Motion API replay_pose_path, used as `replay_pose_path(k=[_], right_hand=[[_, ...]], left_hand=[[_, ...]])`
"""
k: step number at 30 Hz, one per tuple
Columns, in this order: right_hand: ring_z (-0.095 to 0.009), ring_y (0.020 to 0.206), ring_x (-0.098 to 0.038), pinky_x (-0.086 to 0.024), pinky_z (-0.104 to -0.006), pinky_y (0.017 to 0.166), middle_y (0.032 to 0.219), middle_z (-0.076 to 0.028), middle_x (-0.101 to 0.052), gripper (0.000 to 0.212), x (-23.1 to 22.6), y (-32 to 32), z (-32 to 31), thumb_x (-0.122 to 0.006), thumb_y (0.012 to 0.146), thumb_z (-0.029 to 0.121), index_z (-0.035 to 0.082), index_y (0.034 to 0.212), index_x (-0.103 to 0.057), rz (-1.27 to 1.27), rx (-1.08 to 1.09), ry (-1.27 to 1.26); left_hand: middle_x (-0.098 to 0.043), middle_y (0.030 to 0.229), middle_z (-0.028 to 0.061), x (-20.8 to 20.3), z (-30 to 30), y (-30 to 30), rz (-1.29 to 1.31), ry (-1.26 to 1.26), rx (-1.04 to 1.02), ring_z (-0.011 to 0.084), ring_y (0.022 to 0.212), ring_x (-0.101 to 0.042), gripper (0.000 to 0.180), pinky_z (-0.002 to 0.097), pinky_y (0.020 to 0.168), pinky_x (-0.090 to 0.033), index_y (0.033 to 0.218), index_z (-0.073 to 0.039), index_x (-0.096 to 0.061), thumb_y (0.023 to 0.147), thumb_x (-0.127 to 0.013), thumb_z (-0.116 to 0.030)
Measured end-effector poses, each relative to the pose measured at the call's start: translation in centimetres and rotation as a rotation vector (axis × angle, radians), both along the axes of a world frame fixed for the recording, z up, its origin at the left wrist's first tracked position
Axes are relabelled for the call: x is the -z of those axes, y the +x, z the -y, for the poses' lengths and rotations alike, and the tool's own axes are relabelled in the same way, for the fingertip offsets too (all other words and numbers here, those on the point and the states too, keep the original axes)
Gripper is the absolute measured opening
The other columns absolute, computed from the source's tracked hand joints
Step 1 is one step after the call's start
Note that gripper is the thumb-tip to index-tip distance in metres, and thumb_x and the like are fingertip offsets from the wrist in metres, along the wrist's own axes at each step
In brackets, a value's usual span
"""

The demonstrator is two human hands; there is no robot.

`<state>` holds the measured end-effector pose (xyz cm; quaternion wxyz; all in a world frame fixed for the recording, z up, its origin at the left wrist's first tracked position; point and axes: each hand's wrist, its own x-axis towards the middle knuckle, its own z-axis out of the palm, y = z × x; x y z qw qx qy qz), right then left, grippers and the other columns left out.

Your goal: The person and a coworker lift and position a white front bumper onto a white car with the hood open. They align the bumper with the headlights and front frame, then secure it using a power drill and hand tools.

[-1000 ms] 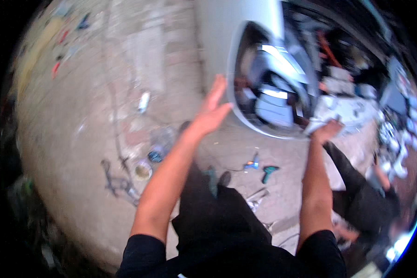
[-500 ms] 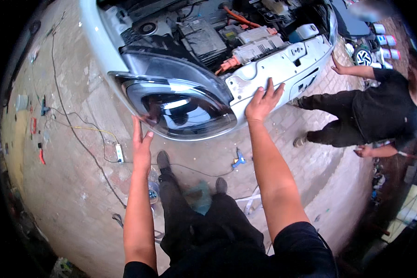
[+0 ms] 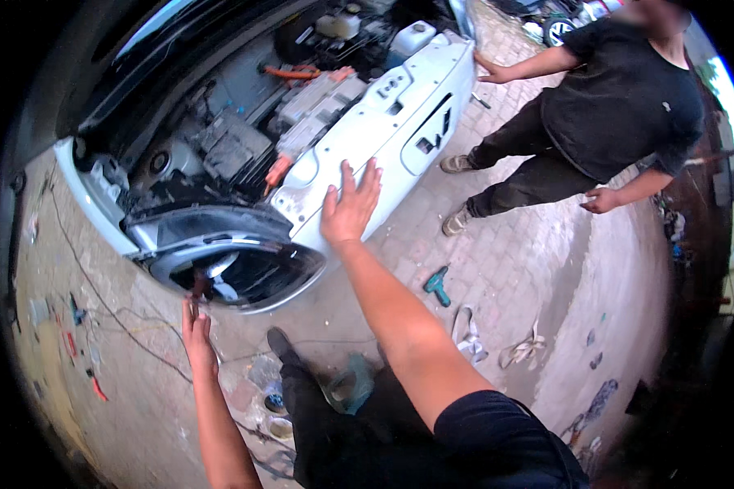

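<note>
Front panel [image 3: 383,122], white and detached-looking along the nose of the car, is lying across the open engine bay [image 3: 245,122], running from the headlight [image 3: 236,273] at lower left up toward the far right corner. We are pressing our right hand [image 3: 349,208] flat against its lower face; this grip is released, fingers spread, palm touching the panel and clasping nothing. Our left hand [image 3: 196,330] is hanging just below the headlight lens, fingers extended upward and loosely together, its tips at or just short of the lens; whether they are touching we cannot tell. This grip is also unclenched and is holding nothing.

At the far corner of the panel, another person's hand [image 3: 497,73] is resting on the white edge. A teal power drill [image 3: 436,285] is lying on the paved floor [image 3: 546,269], well apart from both hands.

Compared with half a second ago, we are seeing the panel larger and more to the left; our right hand is sitting on the panel face as before, and our left hand is again just below the headlight.
</note>
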<state>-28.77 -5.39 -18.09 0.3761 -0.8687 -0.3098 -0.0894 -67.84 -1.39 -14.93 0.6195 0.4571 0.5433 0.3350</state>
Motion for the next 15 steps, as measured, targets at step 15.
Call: replay_pose_path(k=[15], right_hand=[[-0.044, 0.153, -0.019, -0.018, -0.0549, 0.124, 0.168, -0.022, -0.019, 0.061, -2.5, 2.0, 4.0, -0.061, 0.098, 0.039, 0.017, 0.153, -0.048, -0.230, -0.201, 0.008]], left_hand=[[-0.022, 0.165, 0.0268, -7.8, 0.3, 27.9, -1.194, 0.999, 0.944, 0.0408, 0.153, -0.024, 0.116, 0.0548, 0.123, -0.021, 0.159, 0.002, -0.025, 0.074, -0.082, -0.054]])
